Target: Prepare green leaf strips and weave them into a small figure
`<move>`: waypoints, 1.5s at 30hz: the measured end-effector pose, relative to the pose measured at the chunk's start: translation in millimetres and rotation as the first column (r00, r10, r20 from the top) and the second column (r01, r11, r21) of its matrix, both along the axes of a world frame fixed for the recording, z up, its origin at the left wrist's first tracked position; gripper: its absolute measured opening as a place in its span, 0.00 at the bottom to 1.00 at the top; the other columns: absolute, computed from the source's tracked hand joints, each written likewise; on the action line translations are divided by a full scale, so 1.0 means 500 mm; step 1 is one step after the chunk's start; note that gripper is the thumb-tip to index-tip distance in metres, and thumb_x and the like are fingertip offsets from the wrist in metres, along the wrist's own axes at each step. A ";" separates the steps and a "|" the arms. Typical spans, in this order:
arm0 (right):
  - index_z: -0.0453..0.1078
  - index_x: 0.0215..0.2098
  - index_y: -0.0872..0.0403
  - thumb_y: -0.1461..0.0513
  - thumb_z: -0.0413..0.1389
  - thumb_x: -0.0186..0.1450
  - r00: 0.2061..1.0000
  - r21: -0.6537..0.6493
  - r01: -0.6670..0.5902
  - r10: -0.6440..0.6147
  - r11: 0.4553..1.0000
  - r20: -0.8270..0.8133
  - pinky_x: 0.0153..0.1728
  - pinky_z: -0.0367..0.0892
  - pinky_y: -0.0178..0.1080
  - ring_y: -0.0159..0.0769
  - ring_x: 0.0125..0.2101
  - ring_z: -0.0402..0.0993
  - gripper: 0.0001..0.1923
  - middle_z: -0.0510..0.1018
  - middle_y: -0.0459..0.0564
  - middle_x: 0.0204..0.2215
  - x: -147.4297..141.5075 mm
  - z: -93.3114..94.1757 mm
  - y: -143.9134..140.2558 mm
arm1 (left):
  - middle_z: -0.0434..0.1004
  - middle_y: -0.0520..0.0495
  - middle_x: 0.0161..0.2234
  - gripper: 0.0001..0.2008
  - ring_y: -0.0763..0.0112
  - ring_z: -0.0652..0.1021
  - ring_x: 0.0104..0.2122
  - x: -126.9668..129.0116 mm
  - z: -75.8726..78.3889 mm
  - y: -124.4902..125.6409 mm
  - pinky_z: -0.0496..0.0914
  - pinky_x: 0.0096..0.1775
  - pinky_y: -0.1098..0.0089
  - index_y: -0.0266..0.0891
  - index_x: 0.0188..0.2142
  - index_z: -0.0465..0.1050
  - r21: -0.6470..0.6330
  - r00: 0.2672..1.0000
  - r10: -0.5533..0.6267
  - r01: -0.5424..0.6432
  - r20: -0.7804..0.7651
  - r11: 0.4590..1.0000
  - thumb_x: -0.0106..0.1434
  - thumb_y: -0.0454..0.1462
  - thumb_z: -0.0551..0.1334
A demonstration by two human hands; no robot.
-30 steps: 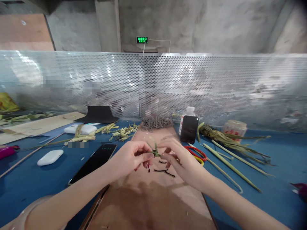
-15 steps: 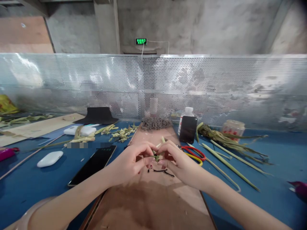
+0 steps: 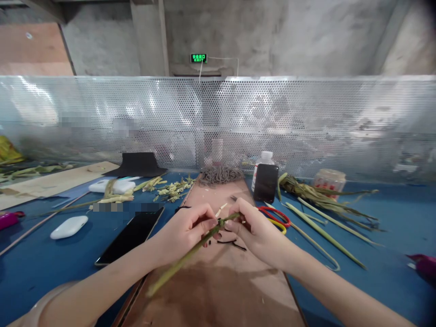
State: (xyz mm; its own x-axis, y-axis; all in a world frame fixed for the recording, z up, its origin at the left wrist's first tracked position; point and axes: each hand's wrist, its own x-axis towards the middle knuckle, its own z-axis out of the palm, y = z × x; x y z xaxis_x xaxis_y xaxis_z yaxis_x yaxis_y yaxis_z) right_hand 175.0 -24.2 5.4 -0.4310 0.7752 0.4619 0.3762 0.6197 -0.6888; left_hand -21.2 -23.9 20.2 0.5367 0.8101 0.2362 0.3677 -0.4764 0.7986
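Note:
Both hands meet above a brown wooden board on the blue table. My left hand and my right hand pinch a small knotted piece of green leaf strip between their fingertips. A long loose end of the strip trails down and to the left, over my left wrist toward me. Thin dark scraps lie on the board just under the hands.
A black phone, a white case, leaf trimmings and a white box lie left. Red and yellow scissors, a bottle with a dark phone, long green leaves and a jar sit right. A perforated metal screen backs the table.
The hands closed together over the knot, then drew slightly apart. A long leaf end now swings down to the left toward me; earlier only short tips stood up from the knot.

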 end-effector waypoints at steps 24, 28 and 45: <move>0.62 0.34 0.53 0.62 0.48 0.65 0.944 0.309 0.329 -0.302 0.892 -0.132 0.16 0.54 0.29 0.27 0.15 0.62 0.03 0.70 0.42 0.18 -0.032 -0.039 -0.021 | 0.73 0.51 0.26 0.08 0.72 0.76 0.25 0.027 -0.011 -0.026 0.73 0.32 0.66 0.38 0.33 0.62 -0.017 0.970 -0.013 0.017 0.242 1.000 0.67 0.40 0.51; 0.62 0.35 0.53 0.63 0.48 0.66 0.952 0.329 0.304 -0.268 0.894 -0.150 0.18 0.56 0.29 0.27 0.16 0.63 0.02 0.71 0.42 0.19 -0.032 -0.039 -0.026 | 0.73 0.51 0.26 0.08 0.71 0.76 0.27 0.029 -0.010 -0.032 0.72 0.34 0.67 0.39 0.33 0.62 -0.022 0.972 0.003 0.003 0.234 1.000 0.67 0.40 0.52; 0.64 0.36 0.54 0.66 0.43 0.67 0.976 0.470 0.028 -0.126 0.882 0.177 0.31 0.63 0.37 0.35 0.31 0.68 0.09 0.71 0.51 0.31 -0.005 -0.014 -0.010 | 0.66 0.56 0.25 0.07 0.75 0.69 0.26 0.004 -0.009 -0.002 0.65 0.30 0.73 0.40 0.32 0.69 -0.063 0.998 0.028 -0.024 0.058 0.998 0.61 0.42 0.59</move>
